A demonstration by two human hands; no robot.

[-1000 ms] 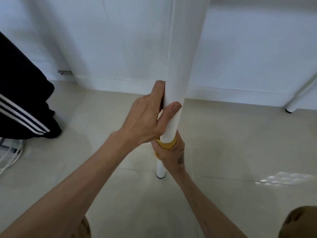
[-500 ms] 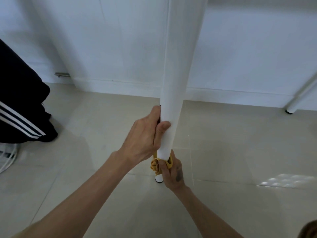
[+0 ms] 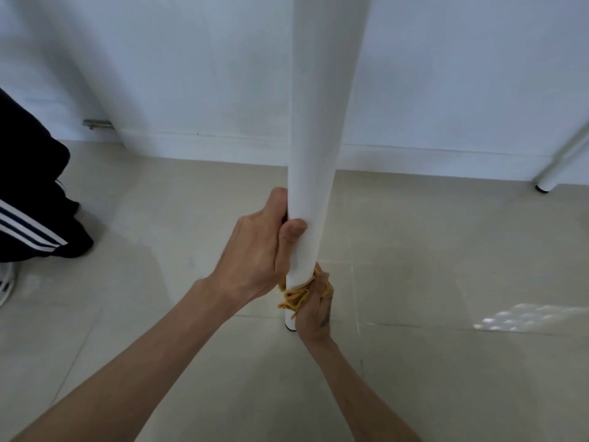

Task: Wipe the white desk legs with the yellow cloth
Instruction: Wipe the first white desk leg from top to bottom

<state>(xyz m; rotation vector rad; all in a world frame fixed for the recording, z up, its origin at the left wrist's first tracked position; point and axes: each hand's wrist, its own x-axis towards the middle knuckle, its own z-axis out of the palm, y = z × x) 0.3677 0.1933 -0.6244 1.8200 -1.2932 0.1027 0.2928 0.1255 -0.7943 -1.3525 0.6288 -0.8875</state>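
Observation:
A round white desk leg point(image 3: 318, 129) runs down the middle of the head view to a black foot on the tiled floor. My left hand point(image 3: 258, 253) grips the leg low down, thumb on its front. Just below it, my right hand point(image 3: 315, 311) holds the bunched yellow cloth point(image 3: 298, 296) wrapped around the leg close to its foot. Part of the cloth is hidden behind the leg and my fingers. A second white desk leg point(image 3: 561, 161) slants down at the far right by the wall.
A person's leg in dark trousers with white stripes point(image 3: 28, 205) stands at the left edge. White cables point(image 3: 4, 282) lie on the floor beneath it. A white wall with skirting board point(image 3: 414, 157) runs behind. A metal bracket point(image 3: 97, 123) sticks out low on the wall.
Both my hands have slid down the leg. The yellow cloth has travelled from about mid-height of the lower section to just above the foot.

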